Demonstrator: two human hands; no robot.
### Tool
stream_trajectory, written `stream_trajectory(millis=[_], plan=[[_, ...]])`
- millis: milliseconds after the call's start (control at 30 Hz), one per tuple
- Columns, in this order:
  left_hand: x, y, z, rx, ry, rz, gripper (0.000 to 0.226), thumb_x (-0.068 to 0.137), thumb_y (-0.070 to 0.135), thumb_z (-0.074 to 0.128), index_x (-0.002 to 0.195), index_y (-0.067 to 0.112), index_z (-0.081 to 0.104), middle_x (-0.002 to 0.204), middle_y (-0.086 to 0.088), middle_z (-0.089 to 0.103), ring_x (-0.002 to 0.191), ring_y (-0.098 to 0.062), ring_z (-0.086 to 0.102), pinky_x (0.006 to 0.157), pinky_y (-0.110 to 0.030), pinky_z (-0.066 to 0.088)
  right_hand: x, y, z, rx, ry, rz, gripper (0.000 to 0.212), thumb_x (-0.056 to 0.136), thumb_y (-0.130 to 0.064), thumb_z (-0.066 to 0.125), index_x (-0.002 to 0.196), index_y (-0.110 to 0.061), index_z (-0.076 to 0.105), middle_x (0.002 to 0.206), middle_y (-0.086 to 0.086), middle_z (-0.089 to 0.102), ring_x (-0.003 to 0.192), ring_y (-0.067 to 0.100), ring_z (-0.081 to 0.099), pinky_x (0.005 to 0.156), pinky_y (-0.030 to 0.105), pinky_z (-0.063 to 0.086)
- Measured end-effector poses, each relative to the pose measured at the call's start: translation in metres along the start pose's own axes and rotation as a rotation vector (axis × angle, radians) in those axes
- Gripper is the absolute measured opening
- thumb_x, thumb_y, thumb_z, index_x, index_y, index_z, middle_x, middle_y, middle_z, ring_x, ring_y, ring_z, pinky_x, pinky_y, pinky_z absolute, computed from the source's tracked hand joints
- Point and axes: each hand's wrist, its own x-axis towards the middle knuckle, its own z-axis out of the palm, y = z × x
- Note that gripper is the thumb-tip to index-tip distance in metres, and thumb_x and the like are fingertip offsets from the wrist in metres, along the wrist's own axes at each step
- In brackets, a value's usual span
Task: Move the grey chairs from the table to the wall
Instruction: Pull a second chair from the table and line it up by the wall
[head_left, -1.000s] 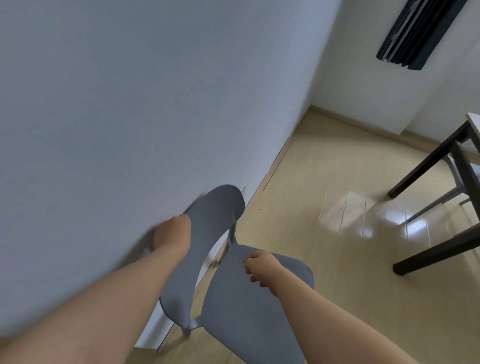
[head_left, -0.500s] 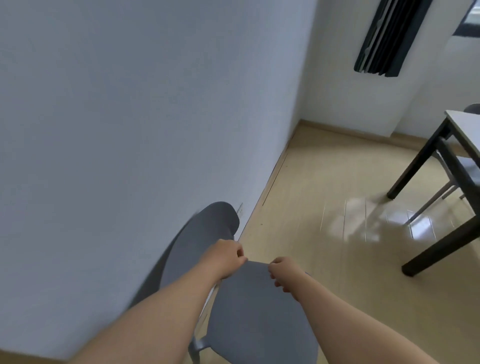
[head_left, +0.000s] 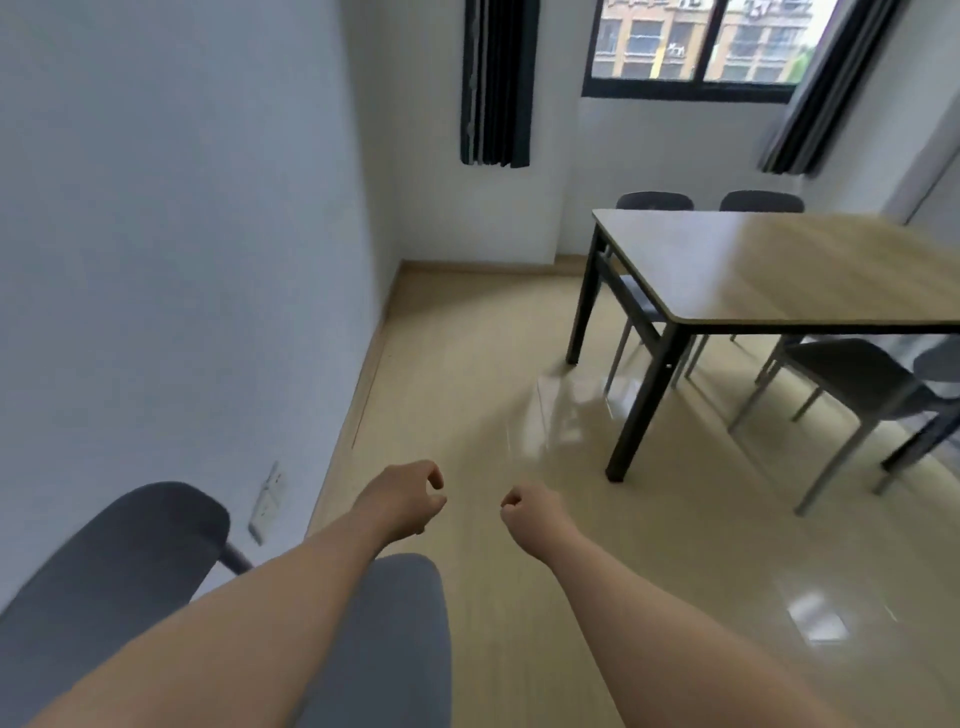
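— Where are my hands right now?

— Both are out in front of me above the floor (head_left: 467, 364), touching nothing. My left hand (head_left: 402, 499) has its fingers (head_left: 434, 480) loosely curled, half open, with only air inside. My right hand (head_left: 535, 514) is curled into a loose fist – also empty.

— And the grey chair?

— One grey chair (head_left: 130, 561) stands at the lower left with its back against the white wall (head_left: 182, 234), just beside a wall socket (head_left: 270, 501); its seat lies under my left forearm. My hands are apart from it.

— The rest of them?

— Over at the table (head_left: 779, 270), well apart from me. I see two chair backs (head_left: 654, 200) beyond its far edge, one seat (head_left: 852, 379) at the near side, and another tucked under the left end. Behind all that is a window (head_left: 696, 41) with dark curtains (head_left: 496, 83).
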Motion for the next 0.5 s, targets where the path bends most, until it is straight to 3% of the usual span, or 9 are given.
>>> stream_trajectory(millis=[67,200,267,333,400,500], plan=[[0.011,0.051,0.015,0.007,-0.023,0.05,0.027,0.095,0.027,0.049,0.119,0.016,0.056,0.105,-0.009,0.071,0.074,-0.016,0.064,0.075,-0.03,0.053,0.005,0.03,-0.037,0.014,0.028,0.019,0.033,0.092,-0.012,0.042,0.115,-0.007,0.065,0.123,0.015,0.065,0.113,0.03,0.058,0.093,0.031,0.047],[0.04,0.166,0.051,0.001,0.003,0.127,0.025,0.095,0.021,0.046,0.115,0.014,0.06,0.096,-0.007,0.069,0.08,-0.021,0.072,0.065,-0.025,0.049,0.022,0.105,-0.13,0.058,0.084,0.028,0.035,0.093,-0.012,0.039,0.117,-0.005,0.065,0.124,0.015,0.063,0.11,0.029,0.057,0.095,0.033,0.047],[0.051,0.219,0.067,-0.019,-0.007,0.169,0.026,0.096,0.018,0.045,0.115,0.013,0.061,0.101,-0.01,0.069,0.081,-0.023,0.073,0.059,-0.024,0.046,0.032,0.14,-0.173,0.075,0.114,0.045,0.035,0.094,-0.012,0.039,0.114,-0.003,0.065,0.123,0.016,0.062,0.114,0.031,0.056,0.086,0.029,0.046],[0.06,0.279,0.089,-0.021,-0.03,0.211,0.025,0.096,0.02,0.047,0.115,0.013,0.061,0.107,-0.011,0.07,0.079,-0.023,0.071,0.061,-0.025,0.048,0.034,0.182,-0.218,0.107,0.153,0.098,0.031,0.093,-0.012,0.039,0.106,-0.003,0.067,0.113,0.016,0.062,0.101,0.03,0.057,0.074,0.024,0.039],[0.071,0.33,0.111,-0.027,-0.038,0.249,0.025,0.096,0.022,0.048,0.115,0.013,0.061,0.105,-0.01,0.069,0.073,-0.018,0.066,0.065,-0.026,0.049,0.039,0.222,-0.256,0.151,0.199,0.142,0.03,0.093,-0.012,0.04,0.106,-0.006,0.066,0.106,0.015,0.061,0.088,0.024,0.052,0.071,0.022,0.036],[0.088,0.393,0.139,0.007,-0.081,0.3,0.025,0.097,0.022,0.047,0.115,0.012,0.061,0.096,-0.005,0.061,0.072,-0.016,0.064,0.064,-0.025,0.049,0.048,0.271,-0.305,0.213,0.241,0.193,0.031,0.092,-0.01,0.042,0.111,-0.004,0.066,0.109,0.017,0.065,0.086,0.021,0.051,0.072,0.022,0.036]])
